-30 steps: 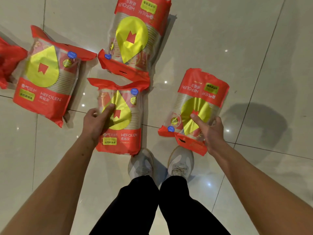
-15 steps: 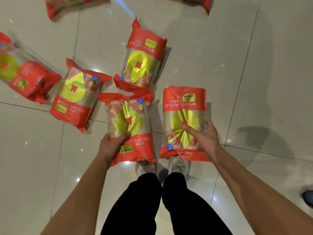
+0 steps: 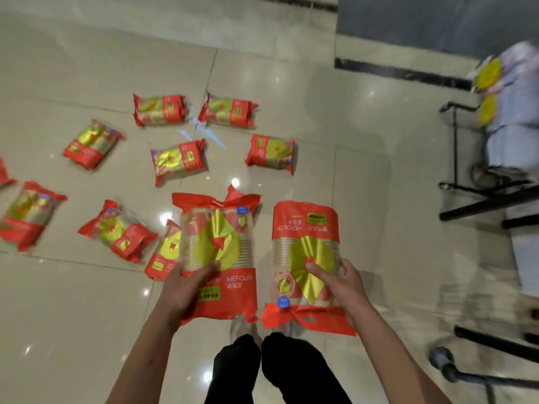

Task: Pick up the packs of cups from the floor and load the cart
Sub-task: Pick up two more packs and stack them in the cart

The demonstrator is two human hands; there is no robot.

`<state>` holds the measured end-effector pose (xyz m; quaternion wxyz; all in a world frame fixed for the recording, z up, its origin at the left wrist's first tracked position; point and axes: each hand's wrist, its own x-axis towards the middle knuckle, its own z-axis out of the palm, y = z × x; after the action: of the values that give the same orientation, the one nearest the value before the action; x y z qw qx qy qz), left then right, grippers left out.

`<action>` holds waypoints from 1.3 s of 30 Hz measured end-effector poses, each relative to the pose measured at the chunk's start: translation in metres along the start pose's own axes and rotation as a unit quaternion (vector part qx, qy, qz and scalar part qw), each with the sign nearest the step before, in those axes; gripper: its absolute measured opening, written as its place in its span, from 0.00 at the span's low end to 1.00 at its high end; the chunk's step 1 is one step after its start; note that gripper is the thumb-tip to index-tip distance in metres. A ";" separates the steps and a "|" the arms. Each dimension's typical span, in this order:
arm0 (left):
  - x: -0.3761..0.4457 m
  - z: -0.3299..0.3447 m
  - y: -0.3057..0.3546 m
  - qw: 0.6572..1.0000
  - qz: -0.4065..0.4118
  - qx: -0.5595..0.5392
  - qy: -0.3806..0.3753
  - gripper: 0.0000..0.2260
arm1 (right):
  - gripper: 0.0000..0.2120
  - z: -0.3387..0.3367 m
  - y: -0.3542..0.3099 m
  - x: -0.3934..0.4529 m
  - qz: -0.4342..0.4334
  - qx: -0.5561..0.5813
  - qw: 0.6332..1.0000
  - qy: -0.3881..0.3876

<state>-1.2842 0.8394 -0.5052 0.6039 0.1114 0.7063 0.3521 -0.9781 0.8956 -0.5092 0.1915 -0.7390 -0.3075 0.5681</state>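
Head view is showing the left hand (image 3: 186,290) gripping one pack of cups (image 3: 218,252) and the right hand (image 3: 339,279) gripping a second pack (image 3: 303,228), both lifted clear of the floor (image 3: 364,158). I judge the loading is only partly done: the cart (image 3: 478,182), at right, is already carrying blurred packs, too smeared to count. Nine packs on the floor (image 3: 271,153) are still lying scattered ahead and to the left, one cut by the frame edge, so two held, nine waiting.
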 end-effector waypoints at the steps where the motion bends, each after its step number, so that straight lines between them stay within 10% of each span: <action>1: -0.022 0.002 0.021 1.000 0.012 0.001 -0.002 0.20 | 0.26 -0.011 -0.019 -0.022 -0.016 0.003 1.000 0.000; 19: -0.281 0.059 0.194 0.970 0.217 0.059 -0.089 0.22 | 0.26 -0.160 -0.160 -0.272 -0.197 0.112 0.972 0.063; 31: -0.357 0.089 0.173 0.909 0.233 0.204 -0.278 0.13 | 0.25 -0.170 -0.029 -0.403 -0.130 0.255 0.933 0.218; 39: -0.412 0.148 0.072 0.852 0.169 0.276 -0.410 0.36 | 0.32 -0.195 0.115 -0.505 -0.062 0.338 0.866 0.364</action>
<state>-1.0646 0.7052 -0.1434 0.7144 0.5258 0.4327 0.1612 -0.8477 0.4843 -0.1629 0.5629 -0.7624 -0.0503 0.3151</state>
